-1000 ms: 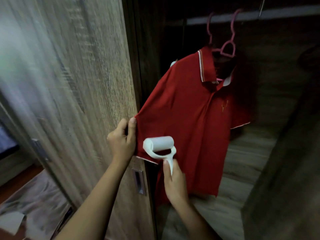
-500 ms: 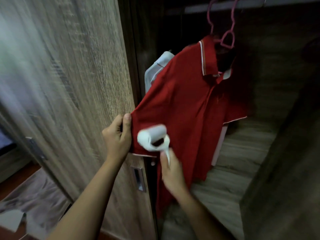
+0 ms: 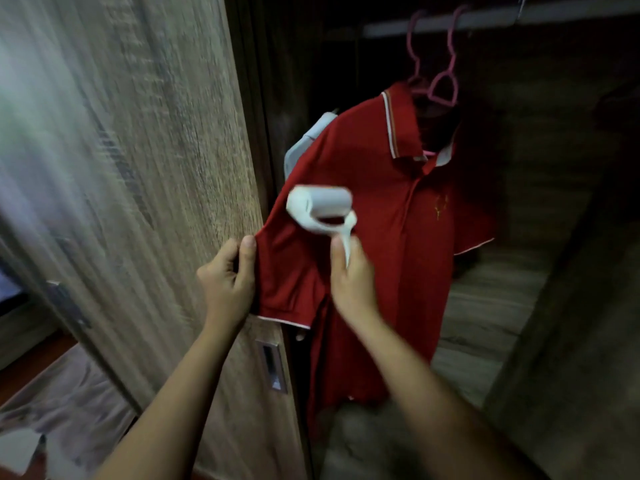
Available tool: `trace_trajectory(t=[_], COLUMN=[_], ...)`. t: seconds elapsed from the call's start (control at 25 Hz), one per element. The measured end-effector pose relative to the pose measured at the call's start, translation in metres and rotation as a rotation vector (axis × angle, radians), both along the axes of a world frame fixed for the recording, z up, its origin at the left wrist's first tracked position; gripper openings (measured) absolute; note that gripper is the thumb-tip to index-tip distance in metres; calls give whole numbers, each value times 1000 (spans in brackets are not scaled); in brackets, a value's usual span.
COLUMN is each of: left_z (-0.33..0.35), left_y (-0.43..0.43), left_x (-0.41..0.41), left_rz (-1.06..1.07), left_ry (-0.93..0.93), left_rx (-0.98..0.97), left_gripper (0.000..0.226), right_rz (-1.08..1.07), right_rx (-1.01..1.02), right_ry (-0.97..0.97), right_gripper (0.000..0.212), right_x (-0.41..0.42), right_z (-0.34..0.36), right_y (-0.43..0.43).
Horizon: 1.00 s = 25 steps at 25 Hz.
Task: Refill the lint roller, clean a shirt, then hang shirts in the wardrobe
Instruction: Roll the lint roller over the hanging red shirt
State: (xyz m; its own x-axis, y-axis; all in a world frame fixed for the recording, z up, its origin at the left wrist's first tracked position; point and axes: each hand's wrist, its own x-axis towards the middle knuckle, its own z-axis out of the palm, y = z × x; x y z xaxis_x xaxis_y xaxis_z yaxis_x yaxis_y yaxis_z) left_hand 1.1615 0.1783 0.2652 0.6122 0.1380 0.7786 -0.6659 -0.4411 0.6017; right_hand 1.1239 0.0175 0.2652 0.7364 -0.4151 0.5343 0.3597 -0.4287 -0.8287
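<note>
A: Start at the grips — what is each one doing?

B: The left hand (image 3: 227, 278) pinches the edge of the red shirt's (image 3: 374, 202) sleeve and pulls it out taut toward the wardrobe door (image 3: 156, 168). The right hand (image 3: 351, 278) is closed around the handle of the lint roller (image 3: 320, 207), whose white roll sits against the cloth at the shoulder, just above the held sleeve.

A: So where does the job stand?

B: By my reading, the refill is behind us — the roll looks full and clean. The cleaning step is the one in hand. The red shirt already hangs on a pink hanger (image 3: 441, 88) from the rail (image 3: 485, 20) inside the wardrobe, so part of the hanging looks done too. Whether more shirts wait elsewhere, I cannot tell.

A: Count things for me.

B: One lint roller. Two pink hanger hooks on the rail. Two shirts, I think: the red one, and a pale garment (image 3: 304, 143) peeking out behind its shoulder. One door, with one recessed handle (image 3: 272, 367), and two hands
</note>
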Motion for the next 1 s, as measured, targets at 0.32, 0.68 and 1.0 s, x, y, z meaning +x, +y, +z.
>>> trace_trajectory(t=[0.32, 0.68, 1.0], left_z=[-2, -5, -10], left_y=[0, -6, -8], left_x=[2, 0, 5], left_rz=[26, 91, 159], left_ry=[-23, -63, -80], left_rx=[20, 21, 12], left_gripper=[48, 41, 49], right_rz=[13, -191, -191], right_rx=[-284, -236, -172], right_ry=[386, 227, 165], right_gripper=[28, 31, 26], right_x=[-13, 31, 34], right_z=[-97, -53, -46], right_y=[-29, -81, -101])
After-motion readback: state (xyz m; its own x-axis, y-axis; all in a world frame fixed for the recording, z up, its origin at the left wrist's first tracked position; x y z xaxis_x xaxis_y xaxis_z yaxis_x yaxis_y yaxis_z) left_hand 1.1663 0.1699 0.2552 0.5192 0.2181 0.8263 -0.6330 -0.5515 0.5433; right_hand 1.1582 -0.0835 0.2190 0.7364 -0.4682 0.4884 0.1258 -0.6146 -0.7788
